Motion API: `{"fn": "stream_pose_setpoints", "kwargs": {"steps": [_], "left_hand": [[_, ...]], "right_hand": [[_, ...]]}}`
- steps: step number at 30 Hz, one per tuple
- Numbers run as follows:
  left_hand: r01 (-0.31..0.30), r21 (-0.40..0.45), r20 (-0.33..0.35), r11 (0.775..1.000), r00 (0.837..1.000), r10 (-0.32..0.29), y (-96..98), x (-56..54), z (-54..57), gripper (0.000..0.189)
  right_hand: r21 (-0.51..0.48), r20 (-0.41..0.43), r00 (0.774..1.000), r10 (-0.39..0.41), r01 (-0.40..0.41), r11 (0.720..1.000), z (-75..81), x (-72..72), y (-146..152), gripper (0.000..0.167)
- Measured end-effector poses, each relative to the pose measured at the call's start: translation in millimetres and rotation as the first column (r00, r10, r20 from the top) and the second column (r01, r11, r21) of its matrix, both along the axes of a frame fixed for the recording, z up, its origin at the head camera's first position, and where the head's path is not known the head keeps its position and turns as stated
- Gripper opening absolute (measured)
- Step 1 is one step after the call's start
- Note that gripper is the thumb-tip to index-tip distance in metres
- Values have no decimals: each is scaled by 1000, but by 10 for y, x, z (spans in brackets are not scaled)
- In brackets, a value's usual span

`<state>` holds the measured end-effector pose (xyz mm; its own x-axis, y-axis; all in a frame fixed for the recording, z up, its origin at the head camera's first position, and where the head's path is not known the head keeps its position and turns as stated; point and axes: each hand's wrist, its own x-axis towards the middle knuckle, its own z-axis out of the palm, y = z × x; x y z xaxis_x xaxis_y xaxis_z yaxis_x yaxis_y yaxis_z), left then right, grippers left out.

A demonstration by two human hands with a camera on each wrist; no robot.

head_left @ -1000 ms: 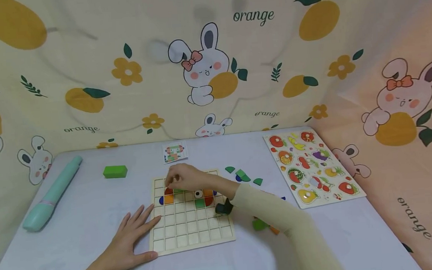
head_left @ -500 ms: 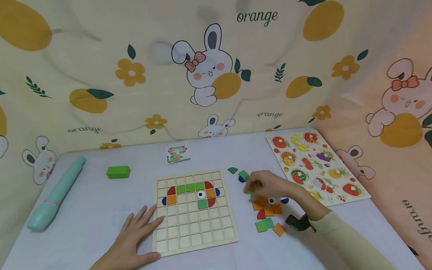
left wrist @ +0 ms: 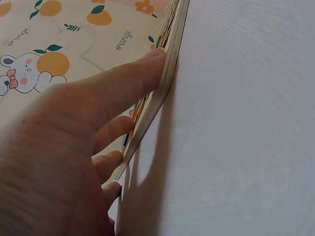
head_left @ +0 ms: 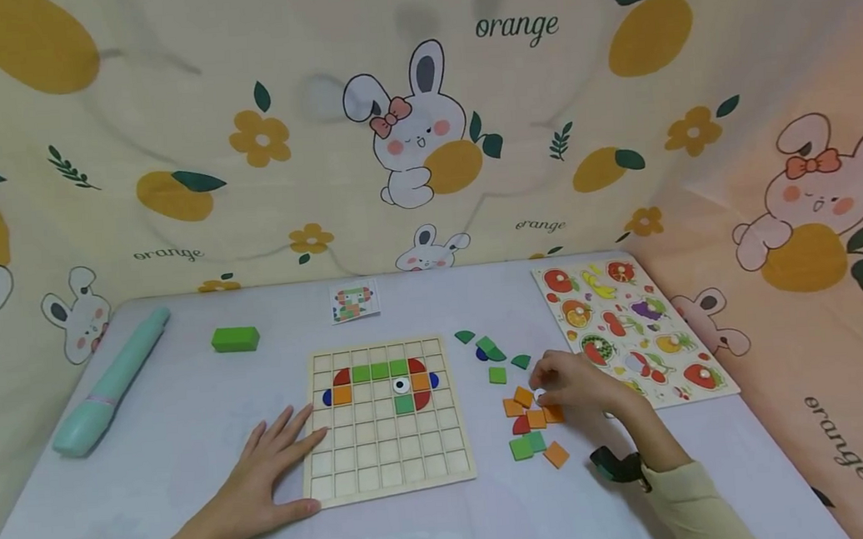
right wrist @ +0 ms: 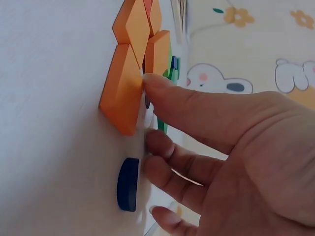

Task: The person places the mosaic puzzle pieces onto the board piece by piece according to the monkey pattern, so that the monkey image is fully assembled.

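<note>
A square wooden grid board [head_left: 362, 462] bears red, orange, green and blue tiles and one round eye tile [head_left: 401, 385]. At its left edge my left hand [head_left: 254, 482] rests with spread fingers; in the left wrist view the thumb [left wrist: 133, 81] presses the board's rim. My right hand [head_left: 578, 383] is down among the loose tiles right of the board. Its thumb and index finger pinch a white eye tile [right wrist: 149, 114], mostly hidden by the fingers. Beside them lie an orange tile [right wrist: 123, 91] and a blue half-round tile [right wrist: 128, 184].
Loose green tiles [head_left: 497, 375], orange tiles [head_left: 556, 454] and a red quarter-round [head_left: 521, 425] lie right of the board. A fruit puzzle board [head_left: 634, 330] stands behind the right hand. Farther back are a pattern card [head_left: 354, 301], a green block [head_left: 236, 339] and a teal wand-shaped object [head_left: 109, 388].
My right hand has moved from the grid board's upper left to the loose tiles on the right, then slightly farther right onto the eye tile. A green tile now shows on the table. Left hand unchanged.
</note>
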<state>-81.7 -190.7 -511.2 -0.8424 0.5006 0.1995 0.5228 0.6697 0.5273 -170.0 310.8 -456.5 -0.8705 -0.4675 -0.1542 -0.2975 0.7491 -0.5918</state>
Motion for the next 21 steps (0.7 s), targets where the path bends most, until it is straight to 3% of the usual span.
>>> {"fn": "stream_pose_setpoints", "kwargs": {"steps": [8, 15, 21], "left_hand": [[4, 6, 2, 1000, 1000, -4, 6, 0, -13, 82], [4, -5, -9, 1000, 1000, -4, -6, -10, -18, 82], [9, -4, -22, 1000, 1000, -9, -4, 2, -9, 82]], "right_hand": [[83, -13, 997, -77, 77, 994, 61, 84, -149, 13], [153, -43, 979, -200, 204, 967, 118, 195, -330, 8], [183, -71, 970, -231, 240, 953, 137, 204, -399, 9]]}}
